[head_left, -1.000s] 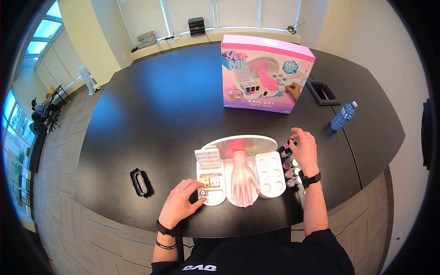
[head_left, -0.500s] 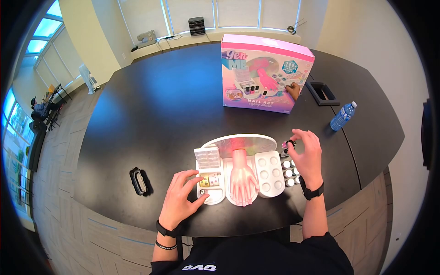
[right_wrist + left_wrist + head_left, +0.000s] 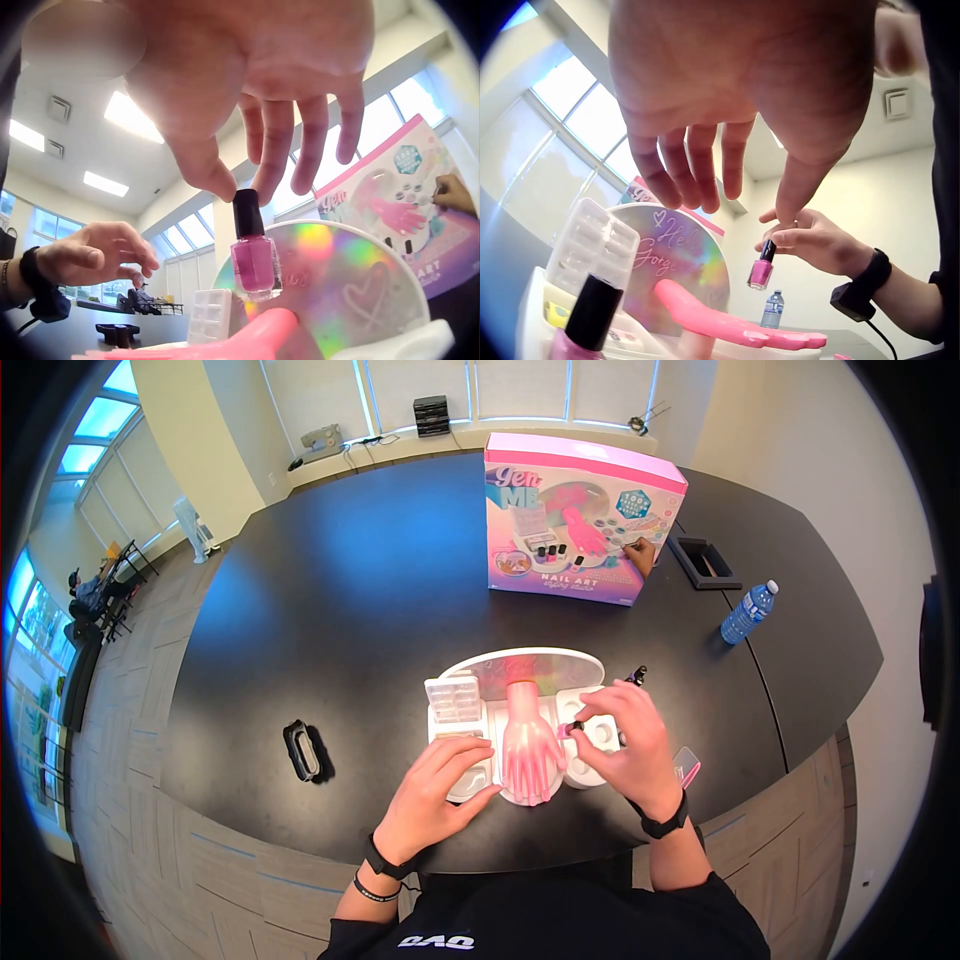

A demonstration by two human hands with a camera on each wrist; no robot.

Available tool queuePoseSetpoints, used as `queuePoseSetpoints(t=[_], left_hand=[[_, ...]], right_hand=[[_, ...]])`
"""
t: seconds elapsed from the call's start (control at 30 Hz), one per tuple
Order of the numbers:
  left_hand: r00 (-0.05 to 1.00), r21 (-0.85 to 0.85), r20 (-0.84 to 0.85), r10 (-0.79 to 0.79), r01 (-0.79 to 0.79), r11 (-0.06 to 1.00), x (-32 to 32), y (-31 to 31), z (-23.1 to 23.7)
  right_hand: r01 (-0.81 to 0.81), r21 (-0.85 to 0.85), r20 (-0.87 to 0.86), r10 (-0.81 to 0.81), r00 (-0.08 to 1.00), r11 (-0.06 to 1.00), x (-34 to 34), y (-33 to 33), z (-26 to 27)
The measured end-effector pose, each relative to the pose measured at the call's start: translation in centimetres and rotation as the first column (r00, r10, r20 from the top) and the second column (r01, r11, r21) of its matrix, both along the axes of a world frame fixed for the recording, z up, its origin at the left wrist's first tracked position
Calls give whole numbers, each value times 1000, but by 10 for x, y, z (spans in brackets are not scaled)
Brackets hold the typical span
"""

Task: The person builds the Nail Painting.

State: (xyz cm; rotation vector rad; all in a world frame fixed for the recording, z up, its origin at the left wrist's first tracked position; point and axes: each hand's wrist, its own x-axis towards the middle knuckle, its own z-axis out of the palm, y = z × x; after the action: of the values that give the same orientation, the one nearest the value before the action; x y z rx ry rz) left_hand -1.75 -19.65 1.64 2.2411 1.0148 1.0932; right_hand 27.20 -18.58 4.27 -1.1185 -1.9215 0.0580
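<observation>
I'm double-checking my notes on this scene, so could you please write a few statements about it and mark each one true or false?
1. The right hand pinches a pink polish bottle by its black cap. True.
2. The left hand grips a polish bottle too. False: the left hand holds nothing.
3. The pink model hand is in front of the rounded panel. True.
4. The water bottle lies on its side. False: the water bottle stands upright.
</observation>
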Motion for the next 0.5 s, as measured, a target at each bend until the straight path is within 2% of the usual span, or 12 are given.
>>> queuePoseSetpoints(t=[0.2, 0.5], left_hand=[[995, 4, 82, -51, 51, 999, 19, -1, 0], [992, -69, 124, -25, 34, 997, 29, -3, -11]], right_hand=[[-158, -30, -39, 157, 987, 987, -23, -9, -6], [-276, -79, -98, 268, 958, 958, -45, -14, -8]])
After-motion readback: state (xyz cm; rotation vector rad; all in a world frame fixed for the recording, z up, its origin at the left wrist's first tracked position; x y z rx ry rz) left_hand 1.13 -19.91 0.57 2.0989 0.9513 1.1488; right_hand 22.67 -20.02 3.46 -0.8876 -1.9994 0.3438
